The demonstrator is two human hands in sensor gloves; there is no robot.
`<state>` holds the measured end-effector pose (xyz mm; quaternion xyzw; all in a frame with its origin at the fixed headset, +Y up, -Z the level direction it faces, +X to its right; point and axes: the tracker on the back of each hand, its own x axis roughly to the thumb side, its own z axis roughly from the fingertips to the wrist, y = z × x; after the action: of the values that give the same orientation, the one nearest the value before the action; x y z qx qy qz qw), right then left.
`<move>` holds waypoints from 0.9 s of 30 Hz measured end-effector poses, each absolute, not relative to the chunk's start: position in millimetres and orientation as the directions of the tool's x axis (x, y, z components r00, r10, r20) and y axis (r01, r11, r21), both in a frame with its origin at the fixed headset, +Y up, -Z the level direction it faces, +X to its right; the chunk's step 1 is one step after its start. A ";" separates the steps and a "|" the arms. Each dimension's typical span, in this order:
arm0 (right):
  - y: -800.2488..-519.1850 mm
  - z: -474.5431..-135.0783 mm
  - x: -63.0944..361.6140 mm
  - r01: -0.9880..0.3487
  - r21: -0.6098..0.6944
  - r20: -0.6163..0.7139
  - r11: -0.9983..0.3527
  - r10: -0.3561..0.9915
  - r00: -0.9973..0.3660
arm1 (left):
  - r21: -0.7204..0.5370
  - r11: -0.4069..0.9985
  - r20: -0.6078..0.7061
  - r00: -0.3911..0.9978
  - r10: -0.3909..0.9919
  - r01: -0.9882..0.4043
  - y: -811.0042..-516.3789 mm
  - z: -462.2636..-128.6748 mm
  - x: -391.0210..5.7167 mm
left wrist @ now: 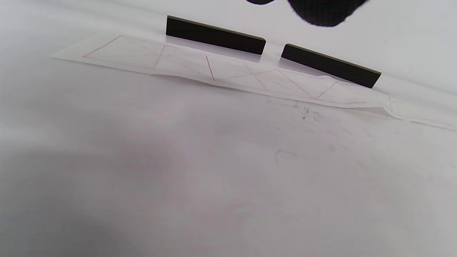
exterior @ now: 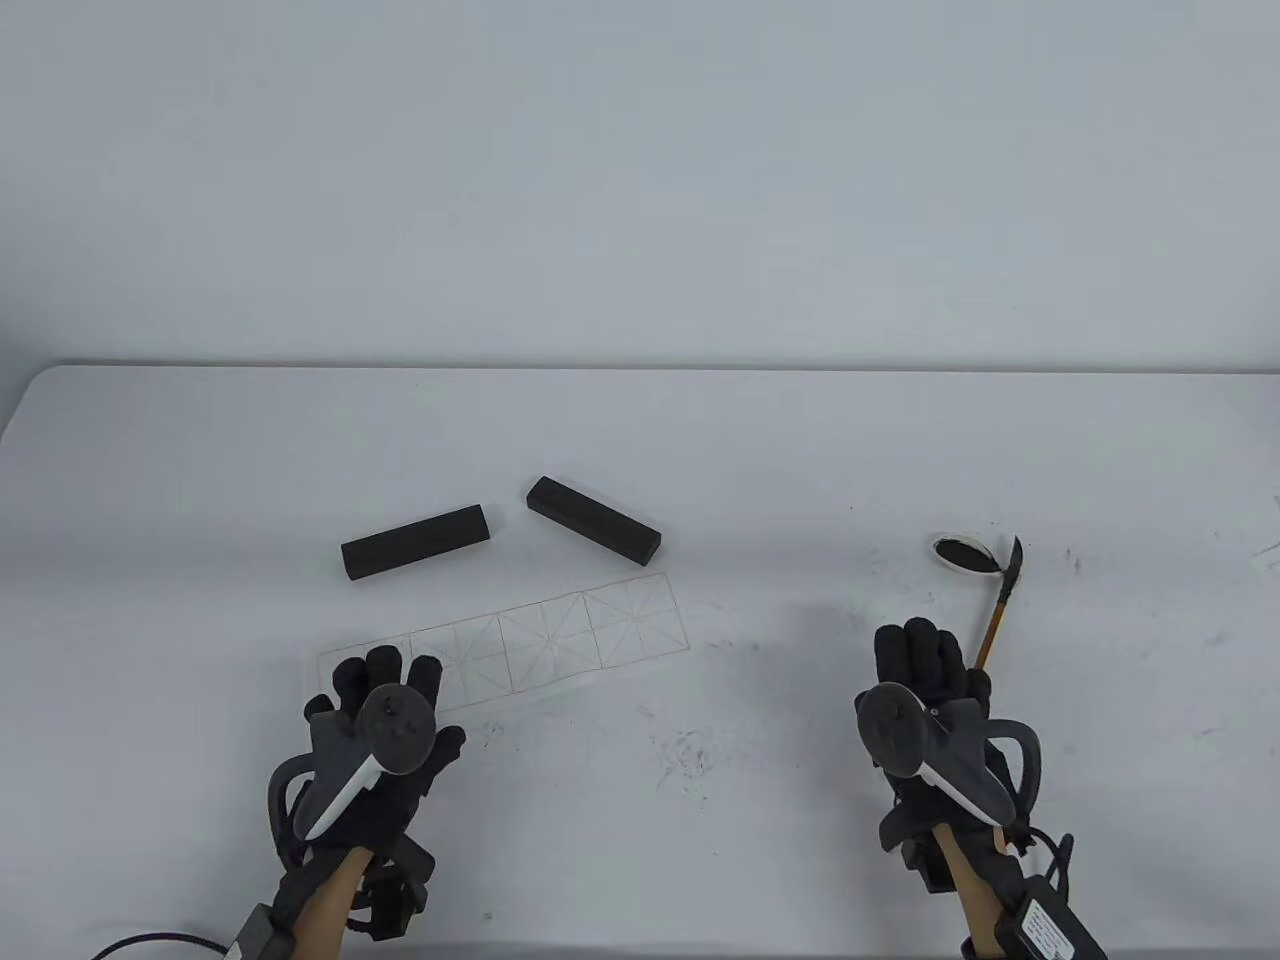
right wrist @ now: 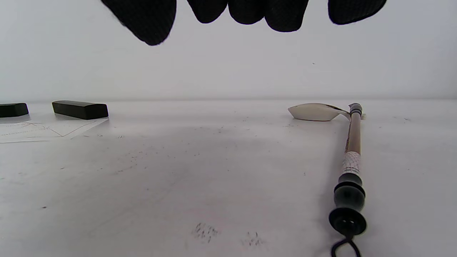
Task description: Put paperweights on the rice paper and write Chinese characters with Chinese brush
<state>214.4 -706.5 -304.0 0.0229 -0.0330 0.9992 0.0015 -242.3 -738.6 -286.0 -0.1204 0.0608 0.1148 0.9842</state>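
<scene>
Only one container shows: a small white dish [exterior: 962, 555] of black ink, brush [exterior: 999, 610] tip resting on it. Both paperweights [exterior: 415, 542] lie beyond the rice paper [exterior: 560, 635] (unmarked grid). Left hand [exterior: 385, 725] and right hand [exterior: 925, 700] hover relaxed, holding nothing.

White desk [exterior: 640, 450] has grey-black ink smudges all over. On it: thin white rice paper strip [exterior: 560, 637] printed with red grid squares and diagonals, two matte black rectangular paperweight bars [exterior: 415, 542] [exterior: 593, 520] just behind it, tan-brown bamboo brush [exterior: 998, 612] with black ends, black-inked white dish [exterior: 962, 553].
</scene>
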 end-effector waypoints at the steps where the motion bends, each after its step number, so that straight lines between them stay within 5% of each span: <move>1: -706.5 -303.9 214.4 -0.005 -0.066 0.046 -0.998 0.002 -0.999 | -0.223 0.944 -0.148 0.966 0.213 -0.242 -738.6 -286.0 -242.4; 27: -705.6 -301.5 211.8 0.000 -0.086 0.058 -0.996 -0.005 -0.998 | -0.204 0.950 -0.107 0.970 0.219 -0.237 -740.1 -284.2 -240.9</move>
<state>211.8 -705.6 -301.5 0.0293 -0.0430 0.9986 -0.0011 -240.9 -740.1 -284.2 -0.1081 0.0417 0.1157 0.9865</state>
